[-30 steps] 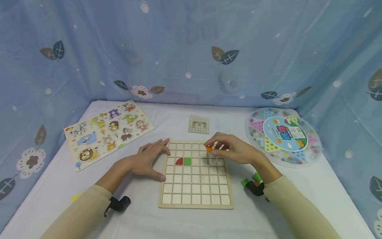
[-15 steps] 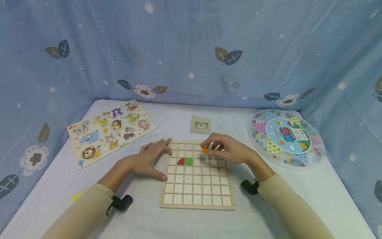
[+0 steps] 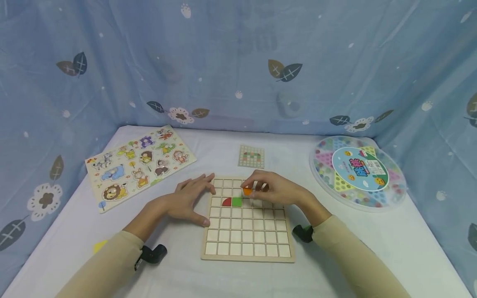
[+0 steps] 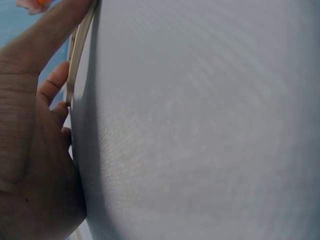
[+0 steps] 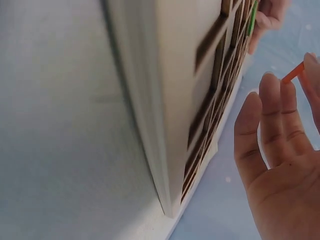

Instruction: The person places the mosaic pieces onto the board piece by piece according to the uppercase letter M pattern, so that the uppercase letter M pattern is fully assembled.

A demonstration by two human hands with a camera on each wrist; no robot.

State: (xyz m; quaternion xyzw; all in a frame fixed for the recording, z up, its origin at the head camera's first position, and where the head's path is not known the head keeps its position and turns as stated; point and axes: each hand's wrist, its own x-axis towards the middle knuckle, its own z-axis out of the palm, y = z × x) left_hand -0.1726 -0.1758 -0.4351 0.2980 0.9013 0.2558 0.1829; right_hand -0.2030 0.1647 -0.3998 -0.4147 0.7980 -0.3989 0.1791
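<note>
A wooden grid board [image 3: 247, 225] lies on the white cloth in the head view. In one of its rows sit a red quarter-round tile [image 3: 227, 202] and, right beside it, a green square tile [image 3: 236, 201]. My right hand [image 3: 277, 188] pinches an orange tile [image 3: 247, 191] between thumb and index finger, over the upper middle cells. The right wrist view shows that tile [image 5: 292, 73] edge-on, its far part behind the fingers. My left hand [image 3: 186, 203] rests spread against the board's left edge, with thumb and fingertips touching the rim.
Behind the board lies a small pattern card [image 3: 251, 156]. An animal puzzle board [image 3: 152, 170] is at the back left, a round clear game box [image 3: 357, 171] at the back right. A yellow piece [image 3: 99, 246] shows partly beside the left sleeve. Blue curtains [image 3: 223, 62] enclose the table.
My right hand has moved left across the board with the orange tile, from the right-hand cells toward the middle. The left hand has stayed at the board's edge.
</note>
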